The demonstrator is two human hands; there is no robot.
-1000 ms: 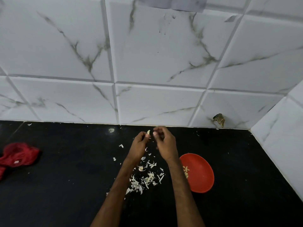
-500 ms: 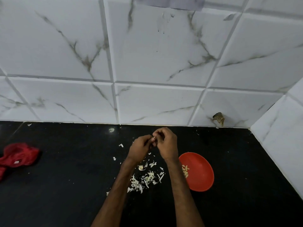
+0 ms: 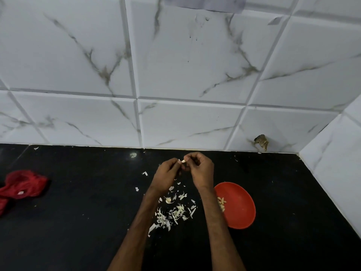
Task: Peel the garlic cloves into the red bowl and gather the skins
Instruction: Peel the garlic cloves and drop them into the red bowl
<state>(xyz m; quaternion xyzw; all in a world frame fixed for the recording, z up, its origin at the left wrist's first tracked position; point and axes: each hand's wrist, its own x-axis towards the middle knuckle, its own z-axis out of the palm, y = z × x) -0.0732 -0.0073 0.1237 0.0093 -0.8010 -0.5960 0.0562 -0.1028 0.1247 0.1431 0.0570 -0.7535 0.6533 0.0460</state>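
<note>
A black counter (image 3: 78,231) carries a red bowl (image 3: 242,210) toward the right. Scattered garlic skins (image 3: 175,212) lie just left of it, and a crumpled red cloth (image 3: 25,184) sits well apart at far left.

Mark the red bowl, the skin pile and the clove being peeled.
red bowl (image 3: 241,210): head view, bare inner wall.
skin pile (image 3: 176,211): head view, middle of the heap.
garlic clove (image 3: 183,161): head view, exposed white tip.

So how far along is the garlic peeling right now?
Done: a few peeled cloves lie in the red bowl. In hand: the left hand and right hand pinch one garlic clove between them. Left: skins lie scattered on the black counter, not gathered.
</note>
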